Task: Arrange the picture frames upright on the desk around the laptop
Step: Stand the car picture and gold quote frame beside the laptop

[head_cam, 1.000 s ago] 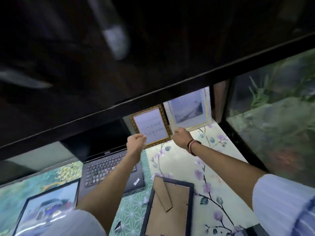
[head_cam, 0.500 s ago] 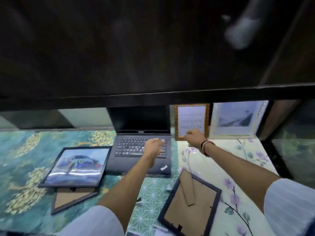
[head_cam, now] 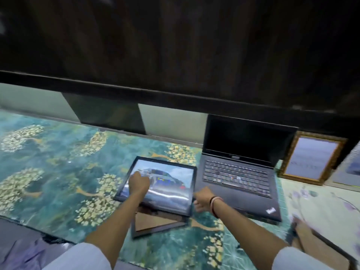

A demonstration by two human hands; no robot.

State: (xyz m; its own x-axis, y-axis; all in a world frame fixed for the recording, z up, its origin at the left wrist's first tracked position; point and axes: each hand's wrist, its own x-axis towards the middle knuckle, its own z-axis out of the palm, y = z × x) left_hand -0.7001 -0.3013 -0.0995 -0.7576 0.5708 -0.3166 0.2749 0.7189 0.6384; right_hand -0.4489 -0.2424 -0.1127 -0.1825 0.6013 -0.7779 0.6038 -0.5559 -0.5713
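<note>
1. My left hand (head_cam: 138, 183) lies curled on the car frame (head_cam: 158, 184); grasp unclear.
2. My right hand (head_cam: 202, 199) touches its right edge; grip unclear.
3. That frame lies over a face-down frame (head_cam: 155, 224), beside the laptop (head_cam: 239, 168).
4. Gold frame (head_cam: 309, 158) stands right of the laptop.

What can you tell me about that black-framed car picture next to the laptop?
The car picture has a thin black frame and glossy glazing over a blue car. It lies flat, face up, left of the laptop, overlapping a face-down frame. The left hand rests on it; the right hand is at its right edge.
</note>
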